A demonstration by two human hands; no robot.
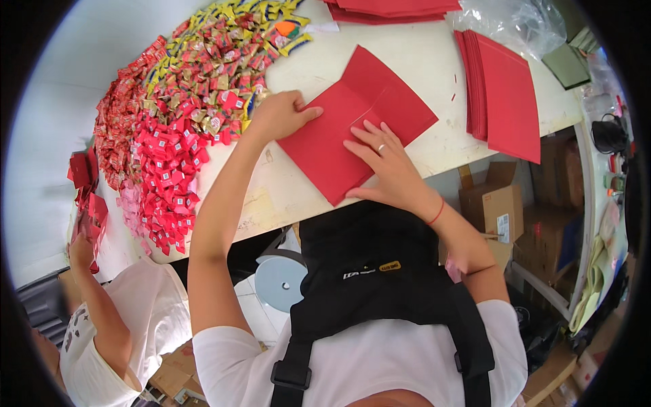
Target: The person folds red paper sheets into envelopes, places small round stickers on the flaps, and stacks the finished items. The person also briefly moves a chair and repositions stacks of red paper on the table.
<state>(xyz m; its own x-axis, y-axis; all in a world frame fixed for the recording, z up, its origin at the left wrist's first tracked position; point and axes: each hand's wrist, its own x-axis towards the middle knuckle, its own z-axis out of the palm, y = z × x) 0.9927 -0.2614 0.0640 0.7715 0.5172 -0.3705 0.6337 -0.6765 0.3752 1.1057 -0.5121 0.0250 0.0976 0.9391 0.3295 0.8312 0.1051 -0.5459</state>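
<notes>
A flat red card sheet (319,146) with fold lines lies on the white table (285,193) in front of me. My left hand (278,114) pinches its far left edge, fingers closed on the card. My right hand (383,159) lies flat on the sheet's near right part, fingers spread, pressing it down; a ring and a red wrist string show on it.
A big heap of small wrapped sweets (176,122), red, yellow and pink, covers the table's left. Stacks of red card sheets (502,95) lie at right and at the far edge (393,9). Another person (112,319) works at lower left. Cardboard boxes (498,207) stand under the table.
</notes>
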